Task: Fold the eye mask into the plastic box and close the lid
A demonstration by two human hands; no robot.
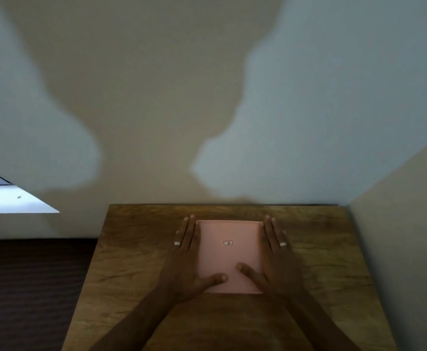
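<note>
small label (228,242) on pink box lid (229,254), print too blurred to read

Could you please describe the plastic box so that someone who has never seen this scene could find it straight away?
Look at the wooden table against the wall. Near its middle lies a flat pink box, lid on, with the left hand and right hand along its sides, thumbs on top. It is the only pink thing and bears a small label.

A single wide-angle view is taken from the wearer's head, looking forward and steeply down; the wooden surface (136,262) fills the lower frame, close by; a plain wall (156,84) is faced squarely above it; forearms enter from the bottom edge.
</note>
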